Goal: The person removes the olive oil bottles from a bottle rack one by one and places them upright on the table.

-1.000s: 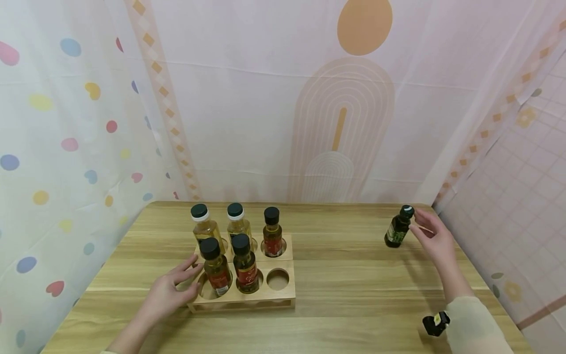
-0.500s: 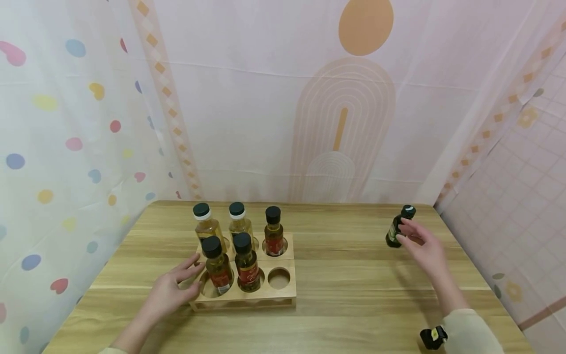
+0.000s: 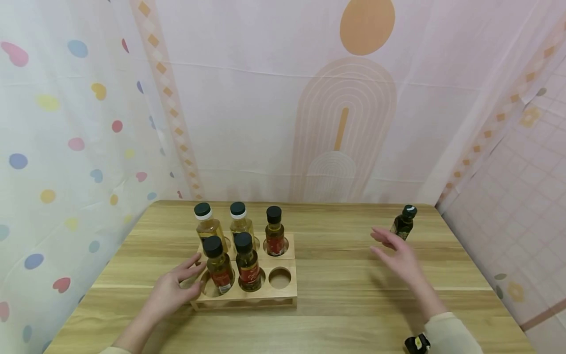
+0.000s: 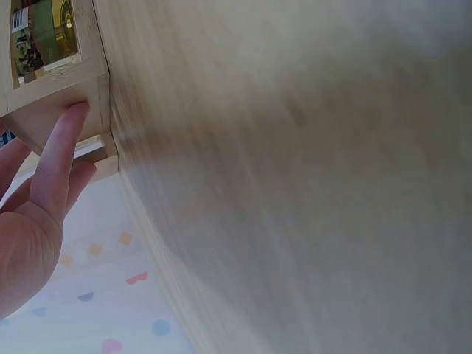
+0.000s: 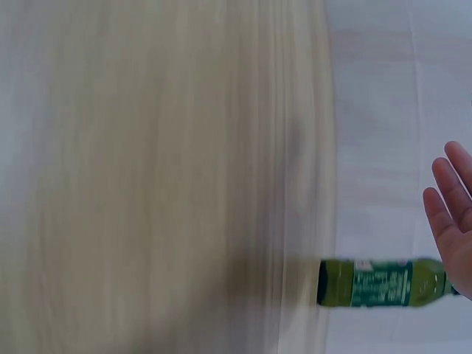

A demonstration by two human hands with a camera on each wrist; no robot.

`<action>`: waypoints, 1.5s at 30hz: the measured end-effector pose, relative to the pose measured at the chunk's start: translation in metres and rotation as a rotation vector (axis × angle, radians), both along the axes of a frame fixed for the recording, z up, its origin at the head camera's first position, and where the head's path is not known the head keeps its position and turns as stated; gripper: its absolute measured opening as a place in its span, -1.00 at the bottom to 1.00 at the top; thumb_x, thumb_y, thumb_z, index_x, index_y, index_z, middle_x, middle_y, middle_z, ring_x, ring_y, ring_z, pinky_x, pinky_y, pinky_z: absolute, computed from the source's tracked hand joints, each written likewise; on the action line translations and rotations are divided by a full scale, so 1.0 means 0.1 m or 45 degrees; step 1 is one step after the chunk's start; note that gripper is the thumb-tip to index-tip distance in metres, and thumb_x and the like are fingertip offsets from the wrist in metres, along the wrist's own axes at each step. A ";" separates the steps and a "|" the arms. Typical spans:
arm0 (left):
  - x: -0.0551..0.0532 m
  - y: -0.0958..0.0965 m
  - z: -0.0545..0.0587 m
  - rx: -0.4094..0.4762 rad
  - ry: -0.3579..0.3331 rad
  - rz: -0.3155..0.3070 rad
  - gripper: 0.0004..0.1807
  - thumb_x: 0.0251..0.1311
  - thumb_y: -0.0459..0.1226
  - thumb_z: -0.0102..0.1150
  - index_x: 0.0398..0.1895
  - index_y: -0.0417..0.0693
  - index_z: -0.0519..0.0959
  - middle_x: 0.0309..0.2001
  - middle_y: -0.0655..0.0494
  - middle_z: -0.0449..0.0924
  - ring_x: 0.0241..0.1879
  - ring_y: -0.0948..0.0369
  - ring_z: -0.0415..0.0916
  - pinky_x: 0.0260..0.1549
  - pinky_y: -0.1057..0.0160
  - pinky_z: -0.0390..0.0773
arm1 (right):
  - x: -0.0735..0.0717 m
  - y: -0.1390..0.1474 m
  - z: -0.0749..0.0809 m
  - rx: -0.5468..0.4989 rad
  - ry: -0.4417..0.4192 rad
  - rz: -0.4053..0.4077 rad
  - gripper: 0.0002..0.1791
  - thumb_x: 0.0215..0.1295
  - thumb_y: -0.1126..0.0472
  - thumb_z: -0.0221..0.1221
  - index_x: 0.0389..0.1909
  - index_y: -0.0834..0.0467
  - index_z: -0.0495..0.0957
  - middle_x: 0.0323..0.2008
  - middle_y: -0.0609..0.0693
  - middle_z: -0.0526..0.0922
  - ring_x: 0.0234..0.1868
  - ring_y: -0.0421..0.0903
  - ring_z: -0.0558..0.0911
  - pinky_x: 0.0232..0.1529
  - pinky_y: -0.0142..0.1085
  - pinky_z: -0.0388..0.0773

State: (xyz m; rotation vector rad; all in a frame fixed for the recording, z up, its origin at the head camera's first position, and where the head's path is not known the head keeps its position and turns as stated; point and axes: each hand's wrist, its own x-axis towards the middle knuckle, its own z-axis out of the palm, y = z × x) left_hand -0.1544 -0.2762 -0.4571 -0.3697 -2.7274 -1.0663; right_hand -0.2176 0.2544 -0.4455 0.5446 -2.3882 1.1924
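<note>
Left hand point(image 3: 170, 291) has kinda loose fingers on the left end of the wooden rack point(image 3: 265, 295). Right hand point(image 3: 400, 256) hovers, fingers parted, near the green bottle point(image 3: 403, 224), far right on the table point(image 3: 336, 290)

A light-brown, wood-grained desk point(image 3: 336, 314) spans the lower part of the head frame. Behind it, a pale pink cloth backdrop point(image 3: 247, 123) carries an orange oval print point(image 3: 367, 24) at upper right of centre, above a beige ribbed arch print point(image 3: 318, 118). White cloth with multicoloured dots and hearts point(image 3: 88, 147) fills the left; pink-gridded cloth point(image 3: 522, 167), the right.
</note>
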 end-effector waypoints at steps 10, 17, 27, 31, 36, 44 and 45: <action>-0.02 0.00 -0.01 0.005 0.009 0.002 -0.55 0.11 -0.34 0.37 0.11 -0.28 0.62 0.35 -0.18 0.37 0.25 -0.28 0.35 0.09 -0.30 0.40 | -0.06 -0.31 -0.05 -0.049 0.011 0.104 -0.45 0.14 0.44 0.37 0.20 0.31 0.52 -0.01 0.17 0.69 0.02 0.14 0.64 0.08 -0.54 0.44; -0.01 -0.01 -0.02 0.003 -0.012 0.000 -0.54 0.12 -0.32 0.38 0.12 -0.26 0.62 0.36 -0.16 0.36 0.26 -0.29 0.34 0.09 -0.31 0.40 | -0.10 -0.54 -0.10 -0.009 0.007 0.175 -0.45 0.11 0.44 0.39 0.18 0.28 0.53 0.00 0.12 0.70 0.02 0.09 0.66 0.07 -0.11 0.57; -0.01 -0.01 -0.01 0.001 -0.009 0.004 -0.55 0.12 -0.32 0.37 0.11 -0.27 0.62 0.36 -0.17 0.36 0.26 -0.28 0.34 0.09 -0.30 0.40 | -0.08 -0.98 -0.10 -0.021 -0.012 0.352 -0.44 0.13 0.37 0.40 0.19 0.31 0.52 0.04 0.14 0.68 0.06 0.09 0.64 0.10 -0.05 0.55; -0.01 0.00 -0.01 0.008 -0.007 -0.002 -0.54 0.11 -0.32 0.38 0.11 -0.28 0.62 0.36 -0.18 0.36 0.25 -0.30 0.33 0.10 -0.32 0.38 | -0.06 -1.16 -0.09 -0.021 -0.046 0.435 -0.39 0.11 0.37 0.41 0.21 0.34 0.48 0.07 0.16 0.66 0.10 0.07 0.62 0.14 -0.09 0.53; -0.01 0.00 -0.01 0.013 -0.003 -0.002 -0.54 0.10 -0.32 0.38 0.11 -0.28 0.62 0.36 -0.18 0.37 0.25 -0.30 0.34 0.09 -0.31 0.38 | -0.02 -1.36 -0.04 -0.005 -0.070 0.514 -0.37 0.12 0.36 0.41 0.25 0.31 0.47 0.09 0.13 0.65 0.11 0.05 0.62 0.16 -0.12 0.52; -0.01 0.00 -0.01 0.016 0.000 0.002 -0.54 0.10 -0.34 0.38 0.10 -0.28 0.62 0.35 -0.17 0.37 0.25 -0.29 0.34 0.11 -0.28 0.38 | 0.07 -1.67 0.08 -0.024 -0.129 0.615 -0.37 0.20 0.23 0.39 0.29 0.22 0.45 0.12 0.07 0.63 0.14 0.01 0.59 0.18 -0.17 0.50; -0.01 0.00 -0.01 0.016 0.001 0.001 -0.54 0.10 -0.34 0.39 0.10 -0.28 0.62 0.35 -0.17 0.37 0.25 -0.28 0.34 0.11 -0.28 0.37 | 0.08 -1.70 0.10 -0.030 -0.125 0.628 -0.37 0.20 0.23 0.39 0.30 0.20 0.45 0.13 0.06 0.63 0.14 0.00 0.59 0.19 -0.17 0.50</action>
